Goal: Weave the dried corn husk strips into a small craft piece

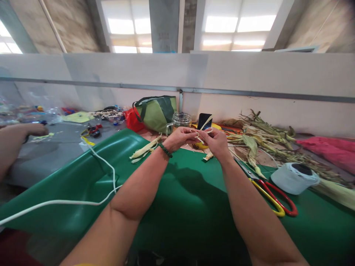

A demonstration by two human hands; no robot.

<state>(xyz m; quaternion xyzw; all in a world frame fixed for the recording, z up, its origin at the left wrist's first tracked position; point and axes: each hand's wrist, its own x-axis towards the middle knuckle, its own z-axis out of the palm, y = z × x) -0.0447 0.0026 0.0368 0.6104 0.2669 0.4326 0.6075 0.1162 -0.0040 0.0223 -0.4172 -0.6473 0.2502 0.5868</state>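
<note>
Both hands meet over the far part of the green mat, pinching a pale strip of corn husk between them. My left hand, with a dark beaded bracelet at the wrist, grips one part of the strip with its fingertips. Opposite it, my right hand has thumb and fingers closed on the same strip, one end of which sticks up. A glass mug and a dark phone stand just behind the hands. Pieces of pale husk lie left of them on the mat.
Scissors with red and yellow handles lie right of my right forearm, beside a white-wrapped roll. Dried corn stalks heap behind. A white cable crosses the mat. At left is another person's arm; a green bag stands behind.
</note>
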